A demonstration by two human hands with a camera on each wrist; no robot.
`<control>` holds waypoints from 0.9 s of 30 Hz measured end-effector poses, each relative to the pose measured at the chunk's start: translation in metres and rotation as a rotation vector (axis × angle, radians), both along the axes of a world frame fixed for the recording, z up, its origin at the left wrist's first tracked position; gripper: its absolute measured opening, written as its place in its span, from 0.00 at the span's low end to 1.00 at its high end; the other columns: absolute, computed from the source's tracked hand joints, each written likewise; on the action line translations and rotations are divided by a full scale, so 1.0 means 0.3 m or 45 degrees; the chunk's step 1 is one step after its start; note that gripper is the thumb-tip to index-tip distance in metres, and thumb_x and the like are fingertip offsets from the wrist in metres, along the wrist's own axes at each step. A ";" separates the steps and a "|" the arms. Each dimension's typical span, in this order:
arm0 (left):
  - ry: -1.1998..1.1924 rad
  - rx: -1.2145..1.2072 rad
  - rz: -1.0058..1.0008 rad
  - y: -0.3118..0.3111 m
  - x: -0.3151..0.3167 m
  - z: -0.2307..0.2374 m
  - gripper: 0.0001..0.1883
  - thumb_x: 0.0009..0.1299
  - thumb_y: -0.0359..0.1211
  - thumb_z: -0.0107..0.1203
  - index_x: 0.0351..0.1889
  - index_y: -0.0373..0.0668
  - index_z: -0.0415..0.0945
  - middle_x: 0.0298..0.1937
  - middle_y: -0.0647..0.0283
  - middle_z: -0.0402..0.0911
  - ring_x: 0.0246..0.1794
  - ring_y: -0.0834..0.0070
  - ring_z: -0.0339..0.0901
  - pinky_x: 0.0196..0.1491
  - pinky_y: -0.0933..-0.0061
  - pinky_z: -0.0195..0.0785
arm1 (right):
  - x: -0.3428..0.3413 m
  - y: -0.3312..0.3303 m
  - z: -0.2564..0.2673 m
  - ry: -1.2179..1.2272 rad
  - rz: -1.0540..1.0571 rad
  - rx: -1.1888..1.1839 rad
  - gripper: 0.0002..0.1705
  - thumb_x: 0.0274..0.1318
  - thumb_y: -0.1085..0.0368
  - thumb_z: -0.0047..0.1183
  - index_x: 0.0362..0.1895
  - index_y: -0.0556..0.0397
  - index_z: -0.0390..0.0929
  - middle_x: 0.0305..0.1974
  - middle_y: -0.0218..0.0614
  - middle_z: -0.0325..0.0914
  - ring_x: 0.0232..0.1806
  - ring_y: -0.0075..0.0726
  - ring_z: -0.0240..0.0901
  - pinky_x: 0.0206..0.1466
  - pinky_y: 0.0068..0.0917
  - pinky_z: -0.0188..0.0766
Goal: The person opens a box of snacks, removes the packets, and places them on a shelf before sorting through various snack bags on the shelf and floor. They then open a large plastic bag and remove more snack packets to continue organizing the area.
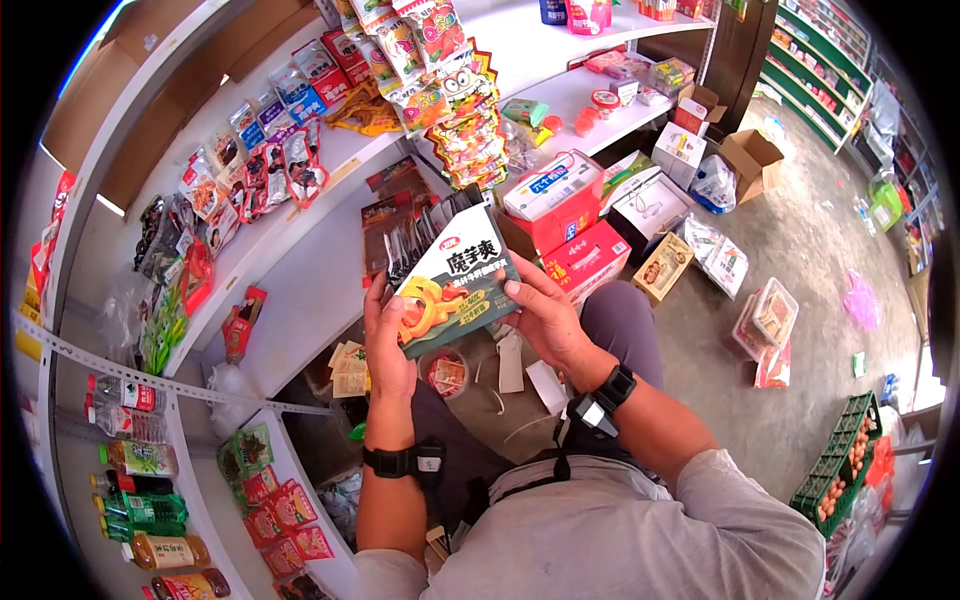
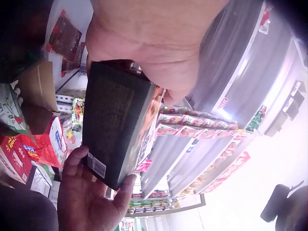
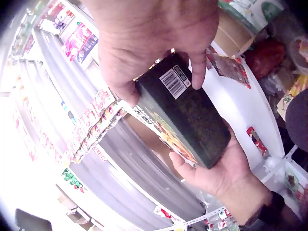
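A dark green and white display box (image 1: 455, 290) with Chinese lettering and a food picture is held at mid-view, tilted, its open top showing a row of dark packets (image 1: 420, 235). The left hand (image 1: 390, 345) grips its left end, thumb on the front. At the right end, the right hand (image 1: 548, 312) holds it with the thumb on the front. Both wrist views show the dark underside, with a barcode (image 3: 175, 82) near the right hand (image 3: 159, 48). In the left wrist view the left hand (image 2: 144, 38) covers the box's upper end.
Shelves with hanging snack packs (image 1: 460, 120) and bagged snacks (image 1: 265, 170) stand ahead and left. Bottles (image 1: 145, 508) line a lower left shelf. Red cartons (image 1: 590, 262), an opened brown carton (image 1: 752, 160), plastic tubs (image 1: 765, 320) and a green crate of eggs (image 1: 838, 465) lie rightward.
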State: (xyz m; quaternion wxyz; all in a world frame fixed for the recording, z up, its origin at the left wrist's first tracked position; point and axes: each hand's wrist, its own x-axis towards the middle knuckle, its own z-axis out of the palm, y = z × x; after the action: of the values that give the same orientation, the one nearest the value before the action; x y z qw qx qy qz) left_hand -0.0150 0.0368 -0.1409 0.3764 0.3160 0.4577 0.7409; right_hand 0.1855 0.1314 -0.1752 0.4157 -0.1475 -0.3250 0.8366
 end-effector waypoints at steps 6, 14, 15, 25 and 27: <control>0.046 -0.030 0.008 -0.002 0.006 0.012 0.33 0.77 0.37 0.53 0.77 0.37 0.57 0.66 0.51 0.73 0.63 0.66 0.77 0.65 0.65 0.72 | 0.001 0.001 -0.001 0.009 0.010 -0.002 0.35 0.72 0.63 0.56 0.79 0.47 0.62 0.64 0.27 0.74 0.65 0.30 0.71 0.66 0.41 0.73; 0.072 -0.023 -0.004 0.003 0.001 0.008 0.34 0.77 0.38 0.54 0.78 0.37 0.56 0.66 0.51 0.73 0.62 0.66 0.77 0.65 0.65 0.72 | 0.005 0.001 0.019 -0.020 0.017 0.007 0.34 0.72 0.63 0.55 0.79 0.46 0.63 0.64 0.25 0.74 0.64 0.28 0.71 0.65 0.39 0.73; 0.074 -0.030 0.001 0.004 0.000 0.008 0.34 0.77 0.38 0.54 0.78 0.36 0.56 0.66 0.51 0.73 0.62 0.66 0.77 0.65 0.65 0.71 | 0.005 0.001 0.022 -0.020 0.018 0.012 0.34 0.73 0.63 0.55 0.79 0.45 0.63 0.64 0.25 0.74 0.63 0.28 0.71 0.65 0.39 0.73; 0.069 -0.060 -0.025 -0.001 -0.012 -0.002 0.35 0.77 0.38 0.54 0.78 0.35 0.56 0.67 0.50 0.73 0.63 0.67 0.77 0.66 0.66 0.70 | 0.004 -0.003 0.025 -0.011 0.018 0.000 0.33 0.73 0.62 0.55 0.79 0.44 0.63 0.66 0.27 0.74 0.64 0.29 0.71 0.64 0.39 0.73; 0.066 -0.057 -0.029 -0.001 -0.013 -0.002 0.34 0.77 0.38 0.54 0.78 0.35 0.56 0.67 0.50 0.73 0.64 0.67 0.76 0.66 0.66 0.70 | 0.005 -0.004 0.029 -0.011 0.025 -0.002 0.33 0.73 0.62 0.54 0.79 0.44 0.63 0.66 0.27 0.74 0.64 0.30 0.71 0.65 0.40 0.72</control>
State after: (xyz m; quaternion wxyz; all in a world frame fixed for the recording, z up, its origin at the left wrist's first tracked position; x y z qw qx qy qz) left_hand -0.0189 0.0365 -0.1415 0.3797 0.3317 0.4800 0.7179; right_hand 0.1870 0.1301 -0.1665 0.4061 -0.1483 -0.3274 0.8402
